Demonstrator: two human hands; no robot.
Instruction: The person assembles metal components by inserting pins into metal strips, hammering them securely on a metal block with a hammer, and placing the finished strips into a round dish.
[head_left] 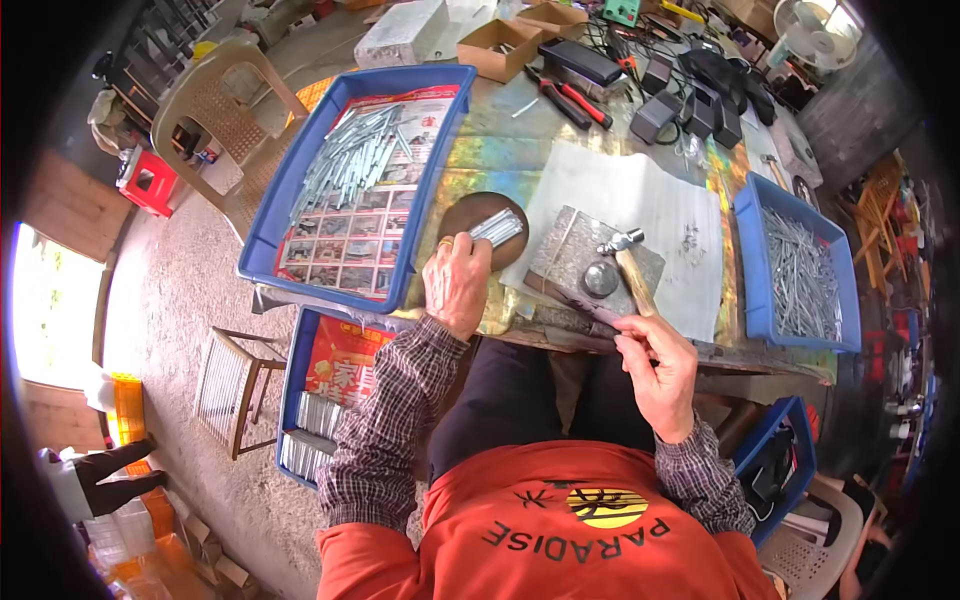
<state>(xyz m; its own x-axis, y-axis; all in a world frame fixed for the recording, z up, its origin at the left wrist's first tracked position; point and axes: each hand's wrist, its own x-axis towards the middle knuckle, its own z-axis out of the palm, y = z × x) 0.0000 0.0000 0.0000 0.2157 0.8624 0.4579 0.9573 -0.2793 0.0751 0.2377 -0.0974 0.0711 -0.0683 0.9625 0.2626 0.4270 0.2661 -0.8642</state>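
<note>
My left hand (458, 287) reaches over a round brown dish (512, 258), its fingers curled at the near end of a small bundle of thin metal rods (498, 227). The fingertips are partly hidden. My right hand (657, 365) is closed around the lower end of a hammer's wooden handle (634, 283). The hammer's metal head (621, 241) lies over a grey block (567, 240), beside a round dark metal piece (600, 279). A dark, narrow strip (575, 300) runs along the block's near edge up to my right fingertips; whether I grip it too, I cannot tell.
A blue tray (425, 215) of metal rods stands left; another blue tray (752, 290) of thin rods stands right. Red-handled pliers (585, 106), black adapters (657, 117) and cardboard boxes (490, 60) occupy the far side. Below the table's left edge is a blue crate (298, 375).
</note>
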